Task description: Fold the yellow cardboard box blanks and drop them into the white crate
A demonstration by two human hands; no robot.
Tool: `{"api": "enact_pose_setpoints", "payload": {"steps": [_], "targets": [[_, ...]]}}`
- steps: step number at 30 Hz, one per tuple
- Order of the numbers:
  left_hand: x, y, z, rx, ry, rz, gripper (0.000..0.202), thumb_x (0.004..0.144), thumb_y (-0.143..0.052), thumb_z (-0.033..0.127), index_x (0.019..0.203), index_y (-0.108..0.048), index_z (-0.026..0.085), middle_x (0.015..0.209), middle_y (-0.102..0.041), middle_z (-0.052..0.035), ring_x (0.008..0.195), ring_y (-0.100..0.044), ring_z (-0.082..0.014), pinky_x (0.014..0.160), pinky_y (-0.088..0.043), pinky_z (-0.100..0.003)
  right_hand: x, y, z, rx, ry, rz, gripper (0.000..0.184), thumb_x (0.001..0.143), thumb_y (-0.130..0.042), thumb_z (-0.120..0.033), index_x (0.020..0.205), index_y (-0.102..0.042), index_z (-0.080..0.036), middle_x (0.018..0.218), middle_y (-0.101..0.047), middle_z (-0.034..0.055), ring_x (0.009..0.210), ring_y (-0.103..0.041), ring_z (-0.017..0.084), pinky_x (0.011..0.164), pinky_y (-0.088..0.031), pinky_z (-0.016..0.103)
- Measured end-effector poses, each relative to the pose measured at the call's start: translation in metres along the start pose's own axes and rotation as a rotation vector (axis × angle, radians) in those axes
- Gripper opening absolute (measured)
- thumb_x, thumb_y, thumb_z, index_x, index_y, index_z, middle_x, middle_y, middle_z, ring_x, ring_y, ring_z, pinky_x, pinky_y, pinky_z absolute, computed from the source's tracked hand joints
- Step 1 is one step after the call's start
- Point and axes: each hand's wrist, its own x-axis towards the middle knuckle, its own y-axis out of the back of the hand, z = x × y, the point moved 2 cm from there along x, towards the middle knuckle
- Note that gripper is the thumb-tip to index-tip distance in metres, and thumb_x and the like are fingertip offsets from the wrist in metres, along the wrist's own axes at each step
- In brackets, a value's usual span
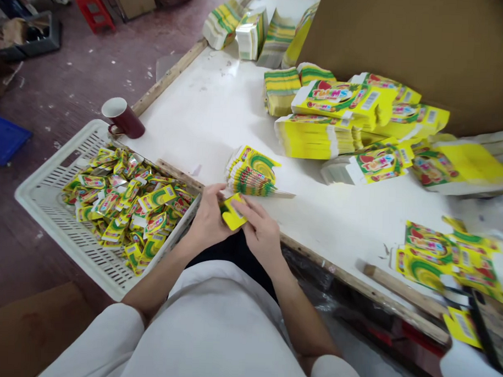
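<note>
1. The white surface (188, 109), edged with wooden strips, spreads out in front of the person.
2. A white plastic basket (39, 184) stands against the near left edge of the surface, with a heap of little yellow-and-green packets (131, 206) inside.
3. A pile of flat cartons (332, 120), yellow with fruit pictures, lies on the surface ahead and to the right.
4. A smaller fan of cartons (252, 172) lies on the surface just beyond the hands.
5. The left hand (211, 220) is at the near edge, its fingers bent around the left side of the small box.
6. The right hand (262, 235) faces it, fingers closed on the box's right side and upper part.
7. A dark red mug (128, 120) stands by the surface's left edge, beyond the basket.
8. The small box (233, 214), yellow and green, sits between both hands, gripped by the fingers and partly hidden by them.
</note>
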Motion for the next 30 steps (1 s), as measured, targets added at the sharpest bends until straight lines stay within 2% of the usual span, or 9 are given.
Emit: {"api": "enact_pose_setpoints", "payload": {"steps": [3, 7, 10, 16, 18, 21, 23, 25, 30], "targets": [[-0.003, 0.003, -0.004, -0.103, 0.242, 0.140, 0.078, 0.060, -0.092, 0.038, 0.124, -0.049, 0.023, 0.107, -0.059, -0.0039, 0.093, -0.061, -0.0200, 0.086, -0.050, -0.035, 0.002, 0.006, 0.007, 0.006, -0.043, 0.233, 0.041, 0.100, -0.051, -0.021, 0.137, -0.066, -0.034, 0.141, -0.067, 0.0063, 0.133, -0.062, 0.026, 0.113, -0.052, 0.048], [-0.003, 0.008, -0.004, -0.399, 0.374, 0.164, 0.051, 0.072, -0.084, 0.035, 0.113, -0.055, 0.022, 0.095, -0.059, 0.0003, 0.083, -0.061, -0.0150, 0.076, -0.048, -0.028, 0.003, 0.005, 0.013, -0.074, 0.039, 0.155, 0.038, 0.099, -0.059, -0.025, 0.136, -0.066, -0.033, 0.158, -0.052, 0.0065, 0.142, -0.054, 0.027, 0.112, -0.054, 0.046], [-0.001, 0.011, -0.002, -0.459, 0.341, 0.259, 0.048, 0.073, -0.082, 0.029, 0.113, -0.056, 0.023, 0.100, -0.061, -0.0017, 0.093, -0.060, -0.0158, 0.081, -0.048, -0.026, 0.004, 0.008, 0.015, -0.148, 0.108, 0.076, 0.031, 0.098, -0.061, -0.026, 0.128, -0.070, -0.031, 0.160, -0.049, 0.0063, 0.143, -0.053, 0.027, 0.110, -0.055, 0.044], [0.003, 0.009, 0.003, -0.455, 0.226, 0.304, 0.038, 0.078, -0.077, 0.021, 0.111, -0.058, 0.024, 0.096, -0.062, -0.0013, 0.097, -0.060, -0.0156, 0.091, -0.048, -0.029, 0.008, 0.027, 0.007, -0.077, 0.150, -0.046, 0.020, 0.100, -0.060, -0.027, 0.108, -0.078, -0.028, 0.155, -0.055, 0.0081, 0.126, -0.068, 0.026, 0.099, -0.063, 0.039], [0.004, 0.008, 0.005, -0.440, 0.184, 0.290, 0.037, 0.080, -0.075, 0.020, 0.112, -0.058, 0.023, 0.094, -0.062, -0.0010, 0.094, -0.060, -0.0153, 0.091, -0.047, -0.030, 0.009, 0.029, 0.004, -0.090, 0.172, 0.006, 0.025, 0.100, -0.060, -0.026, 0.120, -0.074, -0.030, 0.154, -0.056, 0.0079, 0.131, -0.065, 0.026, 0.103, -0.061, 0.041], [0.006, 0.008, 0.009, -0.420, 0.124, 0.263, 0.035, 0.083, -0.073, 0.017, 0.115, -0.057, 0.023, 0.092, -0.062, -0.0004, 0.092, -0.060, -0.0145, 0.090, -0.047, -0.029, 0.009, 0.023, 0.004, -0.165, 0.186, 0.074, 0.050, 0.101, -0.059, -0.029, 0.150, -0.051, -0.034, 0.156, -0.053, 0.0086, 0.143, -0.053, 0.028, 0.112, -0.055, 0.048], [0.007, 0.009, 0.011, -0.391, 0.080, 0.275, 0.035, 0.085, -0.071, 0.017, 0.116, -0.057, 0.024, 0.093, -0.062, -0.0004, 0.091, -0.060, -0.0142, 0.091, -0.047, -0.030, 0.009, 0.017, 0.007, -0.207, 0.196, 0.071, 0.057, 0.100, -0.060, -0.032, 0.154, -0.045, -0.034, 0.162, -0.045, 0.0086, 0.148, -0.046, 0.029, 0.114, -0.053, 0.048], [0.007, 0.010, 0.012, -0.364, 0.041, 0.293, 0.033, 0.087, -0.070, 0.016, 0.116, -0.057, 0.024, 0.093, -0.062, -0.0003, 0.091, -0.061, -0.0140, 0.091, -0.047, -0.030, 0.010, 0.012, 0.009, -0.219, 0.211, 0.060, 0.052, 0.099, -0.061, -0.032, 0.150, -0.051, -0.033, 0.164, -0.043, 0.0087, 0.150, -0.044, 0.029, 0.114, -0.053, 0.047], [0.008, 0.010, 0.011, -0.350, -0.003, 0.309, 0.031, 0.089, -0.068, 0.013, 0.115, -0.058, 0.024, 0.091, -0.060, 0.0006, 0.089, -0.061, -0.0126, 0.090, -0.048, -0.028, 0.012, 0.018, 0.009, -0.159, 0.189, 0.043, 0.028, 0.102, -0.057, -0.031, 0.127, -0.068, -0.027, 0.154, -0.055, 0.0113, 0.140, -0.056, 0.026, 0.110, -0.056, 0.043]]}}
